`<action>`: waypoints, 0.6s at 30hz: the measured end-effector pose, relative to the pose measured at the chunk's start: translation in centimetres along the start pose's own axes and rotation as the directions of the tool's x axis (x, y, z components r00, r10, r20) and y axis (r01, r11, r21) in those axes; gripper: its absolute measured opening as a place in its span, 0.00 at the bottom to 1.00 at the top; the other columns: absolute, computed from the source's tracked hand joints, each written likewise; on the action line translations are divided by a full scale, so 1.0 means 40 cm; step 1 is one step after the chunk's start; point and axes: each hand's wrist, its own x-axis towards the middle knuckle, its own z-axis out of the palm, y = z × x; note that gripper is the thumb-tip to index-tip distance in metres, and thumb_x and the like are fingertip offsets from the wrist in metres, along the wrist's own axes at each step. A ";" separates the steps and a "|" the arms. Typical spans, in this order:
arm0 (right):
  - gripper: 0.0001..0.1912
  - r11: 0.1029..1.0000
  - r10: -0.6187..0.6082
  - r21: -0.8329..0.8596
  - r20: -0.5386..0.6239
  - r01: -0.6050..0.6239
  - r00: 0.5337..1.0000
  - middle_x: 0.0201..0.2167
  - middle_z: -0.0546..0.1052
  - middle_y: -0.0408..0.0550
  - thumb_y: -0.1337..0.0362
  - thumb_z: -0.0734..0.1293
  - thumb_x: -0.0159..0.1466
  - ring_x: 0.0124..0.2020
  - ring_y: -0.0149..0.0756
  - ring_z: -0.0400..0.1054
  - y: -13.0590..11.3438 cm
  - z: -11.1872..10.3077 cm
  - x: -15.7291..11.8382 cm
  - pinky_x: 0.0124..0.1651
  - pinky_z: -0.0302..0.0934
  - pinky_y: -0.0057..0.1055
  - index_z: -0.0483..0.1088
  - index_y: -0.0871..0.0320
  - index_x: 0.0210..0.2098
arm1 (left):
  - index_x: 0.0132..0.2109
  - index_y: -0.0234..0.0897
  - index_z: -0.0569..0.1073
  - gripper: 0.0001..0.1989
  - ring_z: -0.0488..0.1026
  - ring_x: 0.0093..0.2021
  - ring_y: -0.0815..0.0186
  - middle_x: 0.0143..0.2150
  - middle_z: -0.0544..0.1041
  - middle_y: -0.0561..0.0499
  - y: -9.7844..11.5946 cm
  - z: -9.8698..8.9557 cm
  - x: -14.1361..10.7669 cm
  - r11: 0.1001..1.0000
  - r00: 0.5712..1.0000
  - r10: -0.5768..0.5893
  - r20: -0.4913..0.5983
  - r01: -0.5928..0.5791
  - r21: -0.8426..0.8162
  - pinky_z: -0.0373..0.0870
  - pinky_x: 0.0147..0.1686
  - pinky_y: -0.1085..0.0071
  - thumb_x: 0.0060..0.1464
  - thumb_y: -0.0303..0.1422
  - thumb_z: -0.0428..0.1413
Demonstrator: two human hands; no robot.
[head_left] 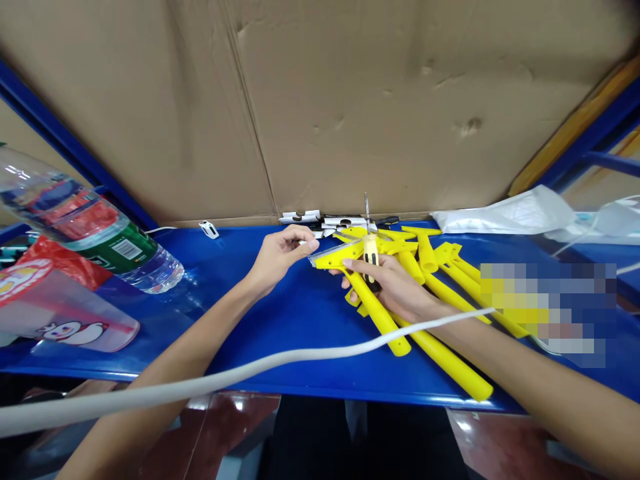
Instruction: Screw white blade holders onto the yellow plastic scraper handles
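My right hand (395,283) holds a yellow scraper (377,310) by the neck, together with a screwdriver (371,250) whose shaft points up. The scraper's head, with a clear strip along its edge, points left. My left hand (283,257) is at the left end of that head, thumb and forefinger pinched together; whatever is between them is too small to make out. More yellow scrapers (445,360) lie in a pile beneath and to the right of my right hand.
Small white packets (300,217) lie along the cardboard wall (350,100). A water bottle (125,247) and a pink cup (75,313) are at the left. Plastic bags (500,210) lie back right. A white cable (300,355) crosses in front of the blue table (240,360).
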 end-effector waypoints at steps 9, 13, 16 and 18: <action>0.22 1.000 -0.017 0.002 0.006 0.017 1.000 0.27 0.84 0.50 0.56 0.89 0.51 0.20 0.33 0.76 0.010 0.003 0.006 0.25 0.72 0.27 0.84 0.63 0.37 | 0.37 0.41 0.87 0.13 0.78 0.49 0.57 0.47 0.84 0.45 0.006 0.032 -0.025 0.995 0.977 0.057 0.203 -0.072 0.066 0.71 0.53 0.59 0.59 0.46 0.74; 0.22 1.000 -0.018 0.004 0.002 0.018 1.000 0.28 0.84 0.50 0.57 0.88 0.52 0.21 0.33 0.76 0.007 0.004 0.003 0.25 0.72 0.27 0.84 0.65 0.38 | 0.39 0.39 0.85 0.14 0.78 0.44 0.59 0.42 0.85 0.46 0.004 0.033 -0.027 1.000 0.974 0.022 0.224 -0.024 0.006 0.73 0.51 0.60 0.60 0.45 0.74; 0.21 1.000 -0.021 0.009 0.008 0.021 1.000 0.27 0.83 0.50 0.56 0.87 0.54 0.22 0.32 0.75 0.005 0.005 0.000 0.25 0.72 0.27 0.85 0.64 0.38 | 0.42 0.38 0.84 0.16 0.81 0.43 0.59 0.41 0.85 0.46 0.011 0.036 -0.028 0.995 0.971 -0.059 0.233 0.076 -0.067 0.76 0.50 0.60 0.57 0.44 0.76; 0.20 1.000 -0.017 0.013 0.016 0.017 1.000 0.27 0.83 0.50 0.57 0.88 0.54 0.22 0.33 0.74 0.006 0.006 -0.001 0.24 0.71 0.27 0.85 0.63 0.37 | 0.43 0.38 0.83 0.17 0.82 0.43 0.59 0.41 0.85 0.47 0.019 0.038 -0.029 0.981 0.960 -0.116 0.256 0.150 -0.119 0.78 0.51 0.59 0.55 0.43 0.77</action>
